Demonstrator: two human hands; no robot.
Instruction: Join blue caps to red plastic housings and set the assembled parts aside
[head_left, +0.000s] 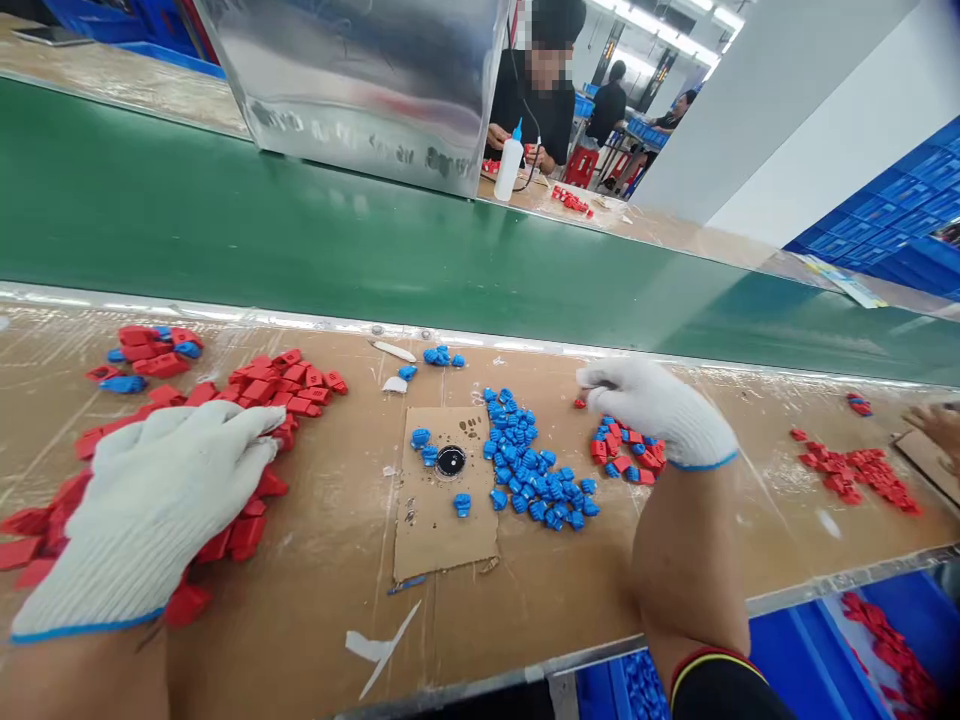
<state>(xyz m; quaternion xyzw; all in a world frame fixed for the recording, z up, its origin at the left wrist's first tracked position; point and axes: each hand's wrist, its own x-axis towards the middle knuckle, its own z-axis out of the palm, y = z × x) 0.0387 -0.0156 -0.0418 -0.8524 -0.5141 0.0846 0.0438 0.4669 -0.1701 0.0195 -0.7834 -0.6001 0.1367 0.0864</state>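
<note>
My left hand [165,500], in a white knitted glove, lies over a heap of small red plastic pieces [259,385]. Its thumb and forefinger close at the heap's right edge, around a red piece that is mostly hidden. My right hand [649,405], gloved the same way, is above the table on the right with bent fingers. A small red piece [580,403] shows just under its fingertips; whether they grip anything is hidden. Beneath that hand lies a pile of joined red and blue pieces [626,455]. Between the hands are many loose blue plastic pieces [525,460].
A cardboard sheet [442,540] bears a round black glue-like patch [450,461] and a few blue pieces. Behind runs a green belt [360,250] beneath a metal panel [367,90]. Another person's hand [937,430] is at far right. Blue bins [795,650] stand below the edge.
</note>
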